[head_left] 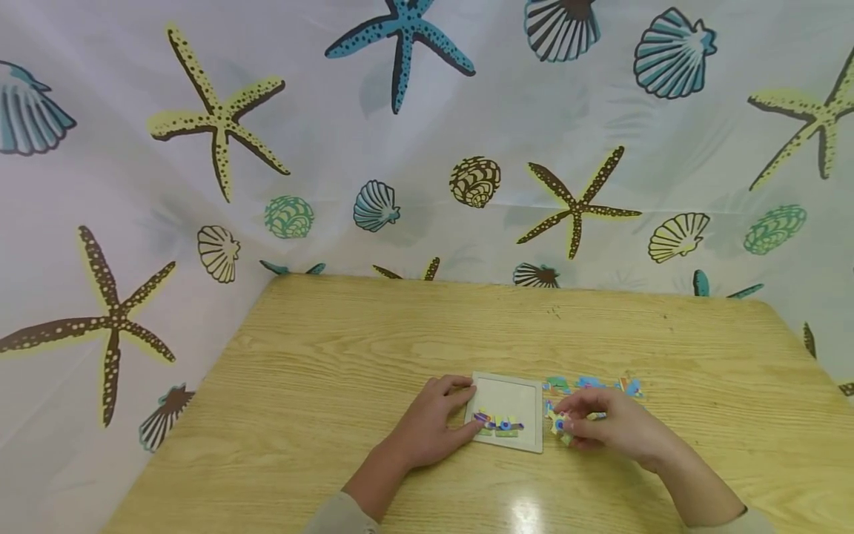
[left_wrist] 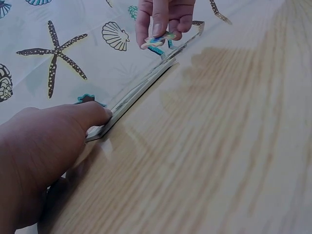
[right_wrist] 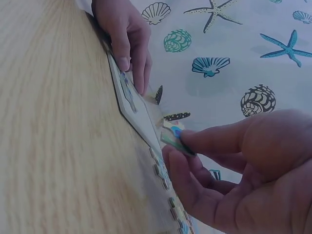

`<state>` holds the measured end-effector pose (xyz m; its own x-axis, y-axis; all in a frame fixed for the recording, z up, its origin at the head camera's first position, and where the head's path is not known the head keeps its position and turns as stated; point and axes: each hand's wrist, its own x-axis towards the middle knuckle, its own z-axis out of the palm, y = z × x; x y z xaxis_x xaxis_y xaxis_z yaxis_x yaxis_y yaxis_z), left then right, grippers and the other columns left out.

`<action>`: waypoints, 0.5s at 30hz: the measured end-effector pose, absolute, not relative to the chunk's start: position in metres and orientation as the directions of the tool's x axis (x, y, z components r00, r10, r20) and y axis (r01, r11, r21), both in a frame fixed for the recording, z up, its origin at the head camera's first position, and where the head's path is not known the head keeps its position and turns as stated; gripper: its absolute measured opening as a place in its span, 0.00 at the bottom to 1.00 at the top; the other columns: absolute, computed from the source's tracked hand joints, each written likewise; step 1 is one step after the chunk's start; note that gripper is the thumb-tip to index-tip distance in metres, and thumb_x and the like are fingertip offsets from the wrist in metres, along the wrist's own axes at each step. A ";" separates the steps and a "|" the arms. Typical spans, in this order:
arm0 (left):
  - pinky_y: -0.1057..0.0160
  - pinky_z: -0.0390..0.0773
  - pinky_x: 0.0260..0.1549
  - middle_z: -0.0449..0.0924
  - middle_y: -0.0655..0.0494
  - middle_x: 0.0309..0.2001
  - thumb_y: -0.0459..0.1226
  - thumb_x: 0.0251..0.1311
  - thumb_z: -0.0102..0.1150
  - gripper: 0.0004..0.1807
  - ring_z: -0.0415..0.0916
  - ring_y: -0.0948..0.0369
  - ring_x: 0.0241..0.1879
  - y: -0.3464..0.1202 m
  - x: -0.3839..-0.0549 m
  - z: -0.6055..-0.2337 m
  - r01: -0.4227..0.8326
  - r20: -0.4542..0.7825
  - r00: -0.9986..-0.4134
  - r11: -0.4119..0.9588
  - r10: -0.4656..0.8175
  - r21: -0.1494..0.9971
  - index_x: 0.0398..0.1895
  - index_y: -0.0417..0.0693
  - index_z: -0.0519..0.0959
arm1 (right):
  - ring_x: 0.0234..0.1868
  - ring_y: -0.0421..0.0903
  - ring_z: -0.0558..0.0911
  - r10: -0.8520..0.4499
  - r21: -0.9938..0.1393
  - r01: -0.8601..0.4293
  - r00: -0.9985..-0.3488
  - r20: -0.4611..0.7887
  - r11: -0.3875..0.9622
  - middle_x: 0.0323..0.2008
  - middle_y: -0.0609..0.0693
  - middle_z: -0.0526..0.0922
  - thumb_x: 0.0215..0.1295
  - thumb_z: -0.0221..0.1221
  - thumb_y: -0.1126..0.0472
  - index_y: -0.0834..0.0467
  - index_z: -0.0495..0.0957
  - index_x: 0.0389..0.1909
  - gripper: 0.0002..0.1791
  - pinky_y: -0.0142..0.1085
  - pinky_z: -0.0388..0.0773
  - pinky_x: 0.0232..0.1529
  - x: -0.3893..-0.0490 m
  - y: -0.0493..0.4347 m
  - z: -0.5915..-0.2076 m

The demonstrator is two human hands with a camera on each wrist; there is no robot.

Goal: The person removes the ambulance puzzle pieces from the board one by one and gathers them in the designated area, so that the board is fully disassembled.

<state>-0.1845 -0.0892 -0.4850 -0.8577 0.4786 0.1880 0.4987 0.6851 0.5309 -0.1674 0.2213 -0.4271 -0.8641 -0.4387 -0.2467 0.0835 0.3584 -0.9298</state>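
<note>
A square puzzle tray (head_left: 539, 417) lies flat on the table, with a few colourful puzzle pieces (head_left: 507, 427) along its near side. My left hand (head_left: 424, 429) rests at the tray's left edge. Its thumb lies over the pieces and its other fingers lie at the upper left corner. Just right of the tray, my right hand (head_left: 620, 426) pinches a puzzle piece (head_left: 558, 424) between thumb and fingers. The right wrist view shows this piece (right_wrist: 176, 137) raised and tilted, its lower part hidden by fingertips.
Several loose puzzle pieces (head_left: 590, 382) lie right of the tray, some partly behind my right hand. A wood-grain table (head_left: 373, 326) spreads around them. Behind it hangs a white cloth (head_left: 427, 148) printed with starfish and shells.
</note>
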 end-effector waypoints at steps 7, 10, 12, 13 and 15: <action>0.53 0.73 0.60 0.69 0.57 0.69 0.51 0.66 0.60 0.31 0.67 0.58 0.61 -0.088 -0.184 -0.484 0.492 0.180 -0.861 0.688 0.476 0.533 0.68 0.45 0.74 | 0.36 0.42 0.79 -0.397 -0.853 -0.051 -0.898 -0.188 0.519 0.38 0.53 0.81 0.64 0.66 0.62 0.65 0.84 0.49 0.15 0.30 0.79 0.35 -0.168 0.224 -0.432; 0.54 0.73 0.60 0.69 0.57 0.69 0.53 0.65 0.60 0.33 0.67 0.59 0.61 -0.088 -0.184 -0.483 0.493 0.172 -0.859 0.688 0.482 0.532 0.68 0.45 0.73 | 0.38 0.42 0.80 -0.359 -0.797 -0.111 -0.923 -0.138 0.594 0.36 0.50 0.85 0.60 0.69 0.62 0.63 0.86 0.42 0.11 0.28 0.78 0.38 -0.166 0.221 -0.434; 0.54 0.73 0.60 0.68 0.58 0.70 0.56 0.62 0.62 0.37 0.66 0.59 0.61 -0.089 -0.184 -0.482 0.490 0.159 -0.859 0.691 0.487 0.532 0.69 0.45 0.72 | 0.39 0.42 0.81 -0.322 -0.753 -0.131 -0.940 -0.112 0.644 0.34 0.47 0.86 0.58 0.70 0.61 0.61 0.86 0.38 0.09 0.28 0.78 0.39 -0.165 0.218 -0.434; 0.54 0.72 0.61 0.68 0.58 0.70 0.57 0.60 0.63 0.40 0.66 0.59 0.61 -0.089 -0.183 -0.482 0.489 0.151 -0.858 0.692 0.491 0.531 0.70 0.45 0.71 | 0.38 0.41 0.81 -0.303 -0.730 -0.137 -0.948 -0.100 0.670 0.34 0.46 0.86 0.58 0.71 0.61 0.60 0.86 0.37 0.08 0.29 0.78 0.39 -0.164 0.216 -0.435; 0.54 0.72 0.61 0.67 0.58 0.70 0.61 0.56 0.65 0.44 0.65 0.60 0.61 -0.089 -0.183 -0.481 0.489 0.138 -0.856 0.697 0.498 0.524 0.71 0.45 0.70 | 0.37 0.40 0.81 -0.267 -0.696 -0.132 -0.960 -0.089 0.706 0.33 0.45 0.86 0.57 0.72 0.60 0.57 0.87 0.36 0.07 0.30 0.78 0.38 -0.163 0.212 -0.434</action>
